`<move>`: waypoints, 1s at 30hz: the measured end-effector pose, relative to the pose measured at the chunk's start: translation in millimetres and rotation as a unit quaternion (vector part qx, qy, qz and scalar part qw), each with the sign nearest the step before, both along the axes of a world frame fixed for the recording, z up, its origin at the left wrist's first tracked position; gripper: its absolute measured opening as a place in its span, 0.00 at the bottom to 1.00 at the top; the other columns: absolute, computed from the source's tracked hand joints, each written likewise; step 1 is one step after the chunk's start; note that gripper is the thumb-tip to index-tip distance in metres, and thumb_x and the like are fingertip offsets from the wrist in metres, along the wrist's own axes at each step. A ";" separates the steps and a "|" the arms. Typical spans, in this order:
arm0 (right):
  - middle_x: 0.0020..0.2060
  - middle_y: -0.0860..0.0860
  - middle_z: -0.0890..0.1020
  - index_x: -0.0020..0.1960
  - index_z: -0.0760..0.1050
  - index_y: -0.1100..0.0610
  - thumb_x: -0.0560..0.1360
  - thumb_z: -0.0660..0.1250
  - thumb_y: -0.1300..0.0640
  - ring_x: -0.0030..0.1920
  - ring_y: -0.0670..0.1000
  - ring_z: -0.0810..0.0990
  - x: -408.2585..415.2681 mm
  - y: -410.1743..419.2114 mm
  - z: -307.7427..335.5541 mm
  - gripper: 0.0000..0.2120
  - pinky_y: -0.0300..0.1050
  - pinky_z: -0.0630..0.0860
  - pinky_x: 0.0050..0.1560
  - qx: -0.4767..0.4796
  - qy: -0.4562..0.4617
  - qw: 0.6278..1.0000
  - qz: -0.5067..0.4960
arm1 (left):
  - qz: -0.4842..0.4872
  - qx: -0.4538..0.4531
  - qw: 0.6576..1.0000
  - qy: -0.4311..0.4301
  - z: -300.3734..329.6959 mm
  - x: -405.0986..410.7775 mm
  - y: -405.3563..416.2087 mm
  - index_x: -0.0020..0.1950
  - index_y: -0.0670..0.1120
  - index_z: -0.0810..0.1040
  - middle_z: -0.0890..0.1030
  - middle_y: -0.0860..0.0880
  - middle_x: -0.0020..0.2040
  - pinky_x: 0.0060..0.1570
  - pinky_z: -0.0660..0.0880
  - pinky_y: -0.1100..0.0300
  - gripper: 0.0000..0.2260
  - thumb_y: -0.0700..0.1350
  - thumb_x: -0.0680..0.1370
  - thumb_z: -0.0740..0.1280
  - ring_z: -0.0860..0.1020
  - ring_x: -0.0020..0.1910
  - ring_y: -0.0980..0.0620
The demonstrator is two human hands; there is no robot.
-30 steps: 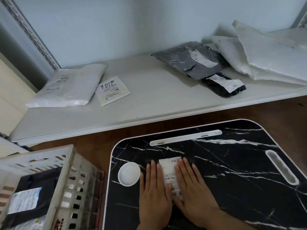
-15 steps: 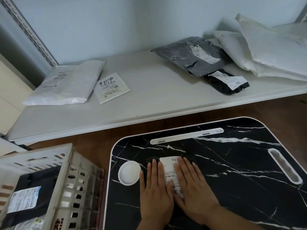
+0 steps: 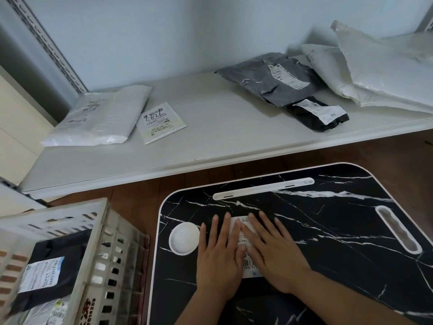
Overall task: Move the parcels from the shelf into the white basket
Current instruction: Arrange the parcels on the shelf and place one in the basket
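Note:
My left hand (image 3: 219, 256) and my right hand (image 3: 273, 252) lie flat, fingers straight, side by side on a dark parcel with a white label (image 3: 248, 266) on the black marbled lap table (image 3: 328, 231). The white basket (image 3: 70, 254) stands at the lower left and holds a black parcel with a label (image 3: 49, 273). On the shelf (image 3: 210, 137) lie a white parcel (image 3: 100, 118), a small white envelope (image 3: 161, 121), a grey parcel (image 3: 271, 78), a small black parcel (image 3: 318, 113) and large white parcels (image 3: 379, 73).
A round white recess (image 3: 184, 238) sits in the lap table left of my hands. Long white slots run along its far edge (image 3: 262, 188) and right side (image 3: 398, 228). Brown floor (image 3: 131, 202) shows between shelf, basket and table. A slotted upright (image 3: 44, 43) rises at the left.
My hands stay flat on the labelled parcel. The view has shifted slightly; nothing on the shelf or in the basket moved.

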State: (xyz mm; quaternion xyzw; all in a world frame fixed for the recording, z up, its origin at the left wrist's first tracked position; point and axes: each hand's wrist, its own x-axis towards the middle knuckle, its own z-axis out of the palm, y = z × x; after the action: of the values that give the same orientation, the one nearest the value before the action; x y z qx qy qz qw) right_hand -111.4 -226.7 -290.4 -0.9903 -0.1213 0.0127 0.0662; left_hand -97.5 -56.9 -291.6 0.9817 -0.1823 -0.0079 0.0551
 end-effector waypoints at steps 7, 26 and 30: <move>0.73 0.51 0.66 0.76 0.58 0.42 0.81 0.44 0.37 0.73 0.59 0.62 -1.2 1.7 -5.8 0.26 0.67 0.53 0.64 -0.049 0.084 0.995 -0.029 | 0.026 0.011 0.996 0.083 -3.6 0.4 -2.3 0.76 0.53 0.60 0.61 0.49 0.77 0.67 0.55 0.48 0.24 0.57 0.82 0.44 0.62 0.74 0.45; 0.66 0.61 0.69 0.70 0.62 0.63 0.67 0.77 0.48 0.64 0.60 0.71 17.7 8.1 64.0 0.41 0.53 0.72 0.61 0.296 0.231 0.826 -0.421 | 0.399 -0.349 0.804 0.268 57.3 10.7 -5.4 0.67 0.41 0.68 0.74 0.43 0.62 0.55 0.77 0.52 0.28 0.48 0.72 0.74 0.77 0.56 0.46; 0.48 0.60 0.82 0.49 0.76 0.65 0.63 0.80 0.63 0.48 0.58 0.81 18.0 12.6 74.0 0.19 0.56 0.78 0.55 0.479 0.290 0.703 -0.438 | 0.447 -0.516 0.583 0.440 77.0 9.4 8.7 0.58 0.37 0.76 0.84 0.41 0.49 0.45 0.81 0.51 0.19 0.41 0.70 0.76 0.83 0.46 0.45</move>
State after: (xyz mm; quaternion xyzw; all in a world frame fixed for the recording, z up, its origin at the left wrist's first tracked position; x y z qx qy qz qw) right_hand -93.3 -214.0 -216.4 -0.7139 0.3619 0.2092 0.5617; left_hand -88.0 -48.2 -214.6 0.6222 0.3522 -0.3176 0.6229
